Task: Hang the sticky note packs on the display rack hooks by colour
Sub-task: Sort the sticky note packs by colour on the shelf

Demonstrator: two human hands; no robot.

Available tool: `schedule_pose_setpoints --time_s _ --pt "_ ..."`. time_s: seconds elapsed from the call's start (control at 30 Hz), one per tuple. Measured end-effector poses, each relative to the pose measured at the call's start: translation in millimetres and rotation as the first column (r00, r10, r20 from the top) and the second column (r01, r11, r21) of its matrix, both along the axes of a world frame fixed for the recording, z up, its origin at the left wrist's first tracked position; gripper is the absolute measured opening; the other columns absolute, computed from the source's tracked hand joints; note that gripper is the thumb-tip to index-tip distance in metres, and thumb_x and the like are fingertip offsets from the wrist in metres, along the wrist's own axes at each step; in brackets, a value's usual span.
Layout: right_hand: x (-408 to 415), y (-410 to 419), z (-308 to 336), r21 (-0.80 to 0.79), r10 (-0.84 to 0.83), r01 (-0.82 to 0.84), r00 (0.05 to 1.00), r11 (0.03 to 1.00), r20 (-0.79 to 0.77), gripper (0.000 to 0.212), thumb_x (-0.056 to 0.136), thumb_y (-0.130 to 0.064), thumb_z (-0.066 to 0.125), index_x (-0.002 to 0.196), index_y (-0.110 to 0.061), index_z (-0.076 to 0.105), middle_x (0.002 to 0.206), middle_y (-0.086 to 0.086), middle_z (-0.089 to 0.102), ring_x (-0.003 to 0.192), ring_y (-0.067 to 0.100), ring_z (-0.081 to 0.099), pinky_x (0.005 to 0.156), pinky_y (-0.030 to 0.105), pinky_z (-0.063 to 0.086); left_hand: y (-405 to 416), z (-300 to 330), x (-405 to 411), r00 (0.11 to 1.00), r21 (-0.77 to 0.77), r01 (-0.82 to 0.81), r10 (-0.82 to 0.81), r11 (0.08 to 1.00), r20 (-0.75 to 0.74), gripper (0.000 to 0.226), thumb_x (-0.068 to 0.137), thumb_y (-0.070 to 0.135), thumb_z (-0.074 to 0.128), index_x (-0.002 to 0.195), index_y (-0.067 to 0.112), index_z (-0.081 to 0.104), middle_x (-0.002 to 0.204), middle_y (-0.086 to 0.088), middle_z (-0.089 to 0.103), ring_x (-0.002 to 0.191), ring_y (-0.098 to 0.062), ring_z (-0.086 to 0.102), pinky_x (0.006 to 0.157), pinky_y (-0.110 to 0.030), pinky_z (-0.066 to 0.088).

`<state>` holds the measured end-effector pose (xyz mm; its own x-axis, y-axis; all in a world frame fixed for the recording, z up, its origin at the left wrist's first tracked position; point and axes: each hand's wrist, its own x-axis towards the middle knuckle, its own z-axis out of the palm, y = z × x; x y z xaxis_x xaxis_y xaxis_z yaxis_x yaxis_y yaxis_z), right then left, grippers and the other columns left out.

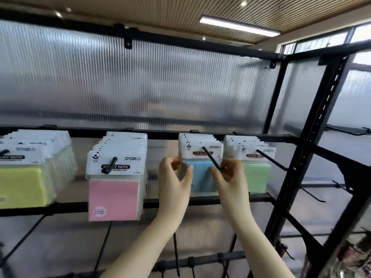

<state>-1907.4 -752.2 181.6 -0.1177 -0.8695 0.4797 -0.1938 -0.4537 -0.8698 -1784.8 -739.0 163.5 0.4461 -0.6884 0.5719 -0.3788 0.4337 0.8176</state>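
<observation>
A blue sticky note pack (201, 175) hangs at the front of a row of packs on a black hook (212, 158). My left hand (174, 181) pinches its left edge, thumb on the front. My right hand (228, 178) grips its right edge, just below the hook's upturned tip. To the left, pink packs (114, 199) hang on their own hook (110, 165), and yellow packs (22, 185) hang further left. Green packs (256, 175) hang on the hook (271, 160) to the right.
The black rack frame (313, 141) rises at the right with bare hooks (313, 194) sticking out. A lower crossbar (200, 260) carries more bare hooks below my arms. A ribbed translucent panel (140, 81) backs the rack.
</observation>
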Motion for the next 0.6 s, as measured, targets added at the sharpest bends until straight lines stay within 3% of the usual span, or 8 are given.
schedule_pose_setpoints --time_s 0.17,0.27,0.4,0.5,0.6 --pt "4.8 -2.7 -5.8 0.055 0.039 -0.036 0.998 0.998 -0.053 0.023 0.093 -0.022 0.059 0.112 -0.019 0.047 0.095 -0.018 0.053 0.081 -0.009 0.052 0.064 -0.001 0.039 -2.0 -4.1 -0.6 0.998 0.108 -0.062 0.060 0.992 0.020 0.030 0.087 0.039 0.060 0.105 0.018 0.047 0.103 0.003 0.056 0.090 -0.007 0.057 0.067 -0.008 0.044" --pt "6.2 -0.7 -12.9 0.103 0.079 -0.071 0.993 0.992 -0.083 0.023 0.093 -0.023 0.060 0.111 -0.019 0.046 0.096 -0.011 0.054 0.081 -0.003 0.052 0.063 0.003 0.040 4.4 -10.6 -1.5 0.990 0.186 -0.132 0.121 0.974 0.069 0.027 0.090 0.031 0.060 0.107 0.013 0.050 0.102 0.003 0.054 0.093 -0.011 0.054 0.073 -0.013 0.039" --pt "2.7 -0.8 -31.3 0.206 0.090 -0.052 0.980 0.977 -0.177 0.025 0.091 -0.020 0.062 0.112 -0.010 0.051 0.106 0.002 0.060 0.088 0.012 0.051 0.072 0.022 0.039 15.5 -33.6 -2.6 0.966 0.350 -0.232 0.174 0.907 0.190 0.031 0.093 0.031 0.056 0.113 0.008 0.052 0.105 0.003 0.049 0.100 -0.014 0.052 0.082 -0.025 0.041" --pt "-2.4 3.4 -47.1 0.327 0.161 -0.067 0.950 0.943 -0.268 0.020 0.092 -0.015 0.057 0.110 -0.009 0.051 0.103 0.005 0.060 0.077 0.009 0.049 0.055 0.014 0.035 31.9 -45.9 -1.5 0.960 0.436 -0.243 0.149 0.867 0.237 0.023 0.093 0.029 0.055 0.109 0.012 0.057 0.105 0.001 0.058 0.101 -0.016 0.058 0.082 -0.027 0.046" --pt "-3.5 13.5 -62.2 0.370 0.256 -0.129 0.912 0.920 -0.320 0.021 0.092 -0.015 0.055 0.113 -0.012 0.054 0.102 0.001 0.060 0.078 0.007 0.050 0.056 0.011 0.034 55.4 -54.8 0.3 0.949 0.510 -0.248 0.099 0.824 0.300 0.017 0.093 0.023 0.054 0.108 0.015 0.060 0.105 0.001 0.064 0.099 -0.017 0.060 0.083 -0.031 0.049"
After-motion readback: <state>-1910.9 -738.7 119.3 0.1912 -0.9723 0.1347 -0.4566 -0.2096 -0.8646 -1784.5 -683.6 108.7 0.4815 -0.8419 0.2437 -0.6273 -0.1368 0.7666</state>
